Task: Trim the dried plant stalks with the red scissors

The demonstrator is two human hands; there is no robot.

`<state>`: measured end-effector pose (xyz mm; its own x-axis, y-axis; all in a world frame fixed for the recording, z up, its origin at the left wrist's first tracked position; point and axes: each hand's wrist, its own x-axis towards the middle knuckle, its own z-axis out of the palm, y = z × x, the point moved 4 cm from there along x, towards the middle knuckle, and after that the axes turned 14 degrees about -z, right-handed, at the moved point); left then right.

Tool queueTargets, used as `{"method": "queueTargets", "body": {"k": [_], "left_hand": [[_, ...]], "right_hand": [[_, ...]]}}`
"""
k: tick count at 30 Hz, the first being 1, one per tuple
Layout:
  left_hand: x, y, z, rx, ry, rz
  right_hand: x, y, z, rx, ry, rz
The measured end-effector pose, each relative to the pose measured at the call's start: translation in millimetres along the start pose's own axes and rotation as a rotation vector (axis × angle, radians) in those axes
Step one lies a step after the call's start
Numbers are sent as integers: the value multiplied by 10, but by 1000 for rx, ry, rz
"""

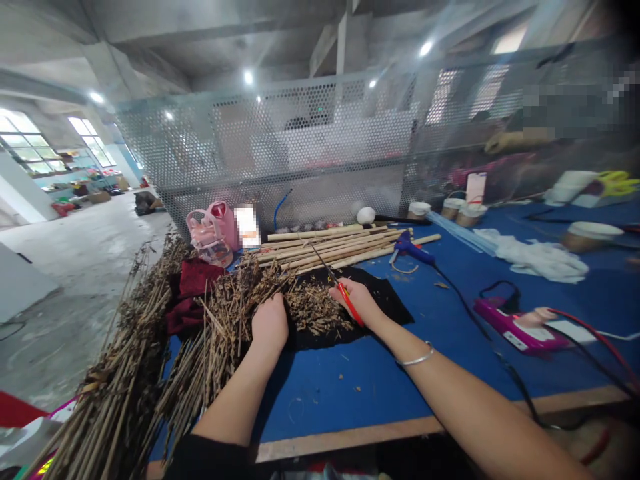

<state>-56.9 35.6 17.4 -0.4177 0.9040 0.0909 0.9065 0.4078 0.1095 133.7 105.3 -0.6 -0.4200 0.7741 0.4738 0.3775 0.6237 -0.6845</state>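
Observation:
My left hand [270, 325] is closed around a bunch of dried brown plant stalks [227, 313] at the left of the blue table [380, 373]. My right hand [357, 300] is closed on red-handled scissors [336, 283], their blades pointing up and away over the stalks. Cut dry bits [315, 310] lie on a black cloth [385, 297] between my hands. A silver bangle [416, 358] circles my right wrist.
A row of bamboo sticks [340, 243] lies behind the cloth, with a blue glue gun [413, 250] and its cord beside it. A pink device [510, 325] with cables, white cloth [540, 259], paper cups [463, 210], a pink bottle [215, 233]. Perforated metal screen [310, 140] behind.

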Motion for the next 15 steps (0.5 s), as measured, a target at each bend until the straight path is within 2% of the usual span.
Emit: {"method": "queueTargets", "body": {"k": [10, 15], "left_hand": [[5, -4, -30, -8, 4, 14], [48, -20, -5, -23, 1, -48]], "right_hand": [[-8, 74, 44, 18, -7, 20], [-12, 55, 44, 9, -11, 16]]}}
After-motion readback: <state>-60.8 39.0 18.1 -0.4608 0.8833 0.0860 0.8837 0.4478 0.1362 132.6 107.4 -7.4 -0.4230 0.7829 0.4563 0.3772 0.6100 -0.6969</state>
